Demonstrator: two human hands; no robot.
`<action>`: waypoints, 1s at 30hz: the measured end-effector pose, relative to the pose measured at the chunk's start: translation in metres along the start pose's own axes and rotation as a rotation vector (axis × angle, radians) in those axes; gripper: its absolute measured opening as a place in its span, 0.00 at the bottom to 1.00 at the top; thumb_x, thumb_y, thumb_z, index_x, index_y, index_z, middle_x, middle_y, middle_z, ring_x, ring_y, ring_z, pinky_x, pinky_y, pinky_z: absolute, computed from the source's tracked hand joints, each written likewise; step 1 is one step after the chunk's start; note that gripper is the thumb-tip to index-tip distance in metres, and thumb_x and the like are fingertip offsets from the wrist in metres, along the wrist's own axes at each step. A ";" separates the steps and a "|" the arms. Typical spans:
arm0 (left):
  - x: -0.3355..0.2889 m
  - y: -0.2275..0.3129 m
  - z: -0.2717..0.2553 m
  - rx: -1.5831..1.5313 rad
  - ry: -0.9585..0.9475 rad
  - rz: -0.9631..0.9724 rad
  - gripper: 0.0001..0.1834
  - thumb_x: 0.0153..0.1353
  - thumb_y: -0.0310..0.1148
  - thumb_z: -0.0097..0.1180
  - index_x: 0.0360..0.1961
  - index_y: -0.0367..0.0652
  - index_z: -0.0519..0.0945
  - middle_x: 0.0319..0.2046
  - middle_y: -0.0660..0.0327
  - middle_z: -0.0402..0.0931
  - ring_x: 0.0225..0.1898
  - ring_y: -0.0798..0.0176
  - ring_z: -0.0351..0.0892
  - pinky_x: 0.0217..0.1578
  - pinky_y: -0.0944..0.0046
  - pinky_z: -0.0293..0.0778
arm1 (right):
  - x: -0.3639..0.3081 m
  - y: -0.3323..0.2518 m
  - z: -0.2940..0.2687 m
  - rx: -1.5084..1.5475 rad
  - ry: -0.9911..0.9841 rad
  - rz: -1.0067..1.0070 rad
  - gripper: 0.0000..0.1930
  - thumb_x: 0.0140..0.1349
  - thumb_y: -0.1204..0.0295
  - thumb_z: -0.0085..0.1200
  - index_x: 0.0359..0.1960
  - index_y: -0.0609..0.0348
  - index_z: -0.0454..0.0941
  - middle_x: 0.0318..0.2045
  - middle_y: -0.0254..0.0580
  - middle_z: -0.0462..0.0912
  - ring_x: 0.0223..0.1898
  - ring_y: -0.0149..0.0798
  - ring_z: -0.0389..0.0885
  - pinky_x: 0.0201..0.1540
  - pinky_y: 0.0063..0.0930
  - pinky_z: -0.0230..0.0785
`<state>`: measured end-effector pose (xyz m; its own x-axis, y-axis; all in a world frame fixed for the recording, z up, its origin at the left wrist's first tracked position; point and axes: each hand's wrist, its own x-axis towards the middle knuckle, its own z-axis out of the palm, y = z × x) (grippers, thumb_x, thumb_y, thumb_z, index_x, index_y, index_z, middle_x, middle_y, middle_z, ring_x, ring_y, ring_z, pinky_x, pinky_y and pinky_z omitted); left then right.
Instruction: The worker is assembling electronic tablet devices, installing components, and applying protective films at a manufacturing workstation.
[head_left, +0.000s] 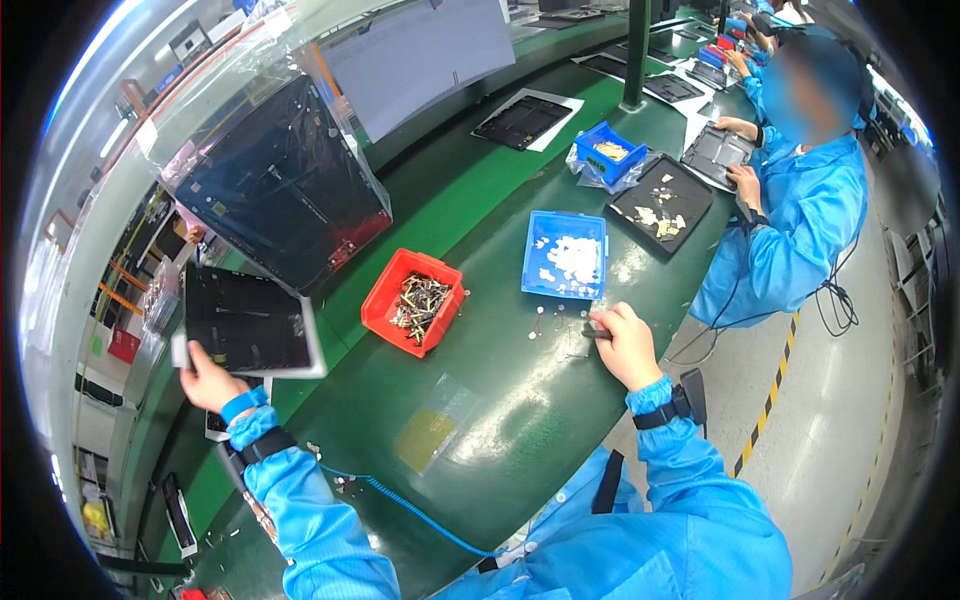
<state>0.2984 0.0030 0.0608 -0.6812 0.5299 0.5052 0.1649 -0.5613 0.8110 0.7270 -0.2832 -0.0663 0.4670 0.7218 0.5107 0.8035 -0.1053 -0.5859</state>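
Head view, standing by the bench. Left hand (208, 382): fingers closed on the edge of a black panel (245, 318) backed by a white sheet, raised tilted at the bench's far left side. Right hand (628, 345): fingers curled, pinching a dark slim tool (598, 333) just above the green bench (505, 405); its tip is too small to make out.

Progress (judgement): partway. Panel picked up, not yet set down in front of the person. Several small loose pieces (540, 312) lie out beside the right hand; many more remain unused in the blue tray (529, 286). Whether any are fitted to the panel: cannot tell.

Surroundings: red bin (376, 300) full of small metal parts (423, 303), standing between the two hands, so likely an obstacle to bringing the panel straight across. Clear bag (438, 425) with yellowish contents lies flat nearer the body. Blue coiled cord (415, 508) trails by the left forearm; could snag. Beyond the blue tray, black tray (688, 212) with pale scraps, near a co-worker (800, 200).
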 end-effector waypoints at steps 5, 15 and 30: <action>0.021 0.124 -0.072 -0.069 -0.392 0.149 0.12 0.60 0.32 0.52 0.41 0.34 0.74 0.36 0.59 0.76 0.35 0.69 0.73 0.37 0.69 0.71 | 0.012 0.009 0.016 -0.223 -0.068 0.082 0.04 0.45 0.71 0.57 0.26 0.50 0.80 0.26 0.38 0.74 0.28 0.45 0.77 0.31 0.37 0.70; -0.024 0.185 -0.117 -0.019 -1.274 -0.318 0.19 0.47 0.38 0.60 0.35 0.40 0.68 0.27 0.64 0.68 0.27 0.71 0.68 0.27 0.72 0.66 | 0.020 0.020 0.029 -0.153 -0.017 0.071 0.02 0.43 0.73 0.58 0.21 0.54 0.78 0.25 0.39 0.76 0.28 0.45 0.76 0.30 0.37 0.69; -0.242 0.021 -0.037 0.423 -1.866 0.057 0.15 0.53 0.36 0.56 0.38 0.36 0.74 0.33 0.48 0.74 0.38 0.48 0.73 0.40 0.59 0.69 | 0.013 0.005 0.027 -0.618 -0.158 -0.026 0.04 0.48 0.74 0.51 0.23 0.61 0.71 0.25 0.47 0.74 0.26 0.48 0.78 0.27 0.38 0.71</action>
<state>0.4401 -0.1608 -0.0549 0.8031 0.5912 -0.0746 0.4899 -0.5838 0.6474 0.7277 -0.2559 -0.0792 0.4222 0.8166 0.3935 0.9006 -0.4274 -0.0792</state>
